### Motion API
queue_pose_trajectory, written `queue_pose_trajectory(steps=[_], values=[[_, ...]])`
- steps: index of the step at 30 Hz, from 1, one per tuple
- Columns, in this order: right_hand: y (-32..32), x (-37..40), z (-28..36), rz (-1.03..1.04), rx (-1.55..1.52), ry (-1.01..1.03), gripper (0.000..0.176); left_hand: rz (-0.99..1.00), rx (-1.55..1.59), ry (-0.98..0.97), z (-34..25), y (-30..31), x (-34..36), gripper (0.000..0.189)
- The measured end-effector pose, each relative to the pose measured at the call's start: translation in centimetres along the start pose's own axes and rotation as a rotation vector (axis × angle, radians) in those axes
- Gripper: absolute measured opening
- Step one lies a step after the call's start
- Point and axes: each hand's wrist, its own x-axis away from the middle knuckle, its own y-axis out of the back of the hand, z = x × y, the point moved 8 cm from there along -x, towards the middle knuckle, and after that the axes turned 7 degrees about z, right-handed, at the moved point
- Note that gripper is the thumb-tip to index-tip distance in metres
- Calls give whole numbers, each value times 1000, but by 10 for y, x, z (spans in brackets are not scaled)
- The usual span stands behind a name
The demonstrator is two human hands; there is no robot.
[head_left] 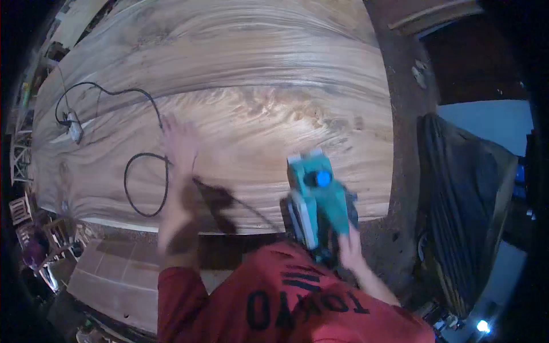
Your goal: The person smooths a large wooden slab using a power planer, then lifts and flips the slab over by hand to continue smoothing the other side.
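Note:
A large wooden slab (240,134) with wavy grain lies in front of me. My left hand (180,143) is laid out on or just over the slab, fingers apart and slightly blurred, beside a black cord (127,182). My right hand (350,248) grips the rear of a teal corded power tool (326,200) with a round knob at its front. The tool is at the slab's near right part, close to my body. Motion blur hides whether it is a planer or a sander, and whether its base touches the wood.
A white power socket (75,130) sits on the slab at the left, with the cord running to it. Dark draped cloth (466,188) stands at the right. A box-like panel (117,271) is at the lower left, with wooden stools (20,210) beyond it.

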Motion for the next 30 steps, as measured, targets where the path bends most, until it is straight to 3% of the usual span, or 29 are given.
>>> queue_pose_trajectory(steps=[1, 5, 6, 8, 14, 16, 22, 24, 27, 30], values=[[-2, 24, 16, -56, 5, 209, 48, -12, -13, 8, 7, 4, 4, 67], [-9, 26, 12, 15, -51, 80, 45, -42, -4, 32, 22, 6, 14, 67], [-7, 4, 37, 17, -127, 33, 41, -51, 17, 39, 24, 4, 13, 67], [0, -63, 82, -155, -82, 150, 37, -101, -31, 59, 28, -2, 7, 67], [10, -222, 146, -194, -144, 203, 39, -109, -59, 111, 24, -5, 6, 67], [15, -271, 179, -168, -234, 18, 45, -84, -33, 118, 17, 3, 7, 66], [53, -504, 265, -310, -24, 315, 79, -93, 50, 77, 16, 6, 6, 64], [52, -573, 289, -213, -217, 310, 85, -55, 31, 110, 17, 4, 6, 64], [52, -556, 317, -27, 39, 160, 79, -26, -5, 111, 24, -3, 2, 64], [37, -526, 268, -157, -222, 206, 86, -92, -98, 112, 23, -6, 2, 62]])
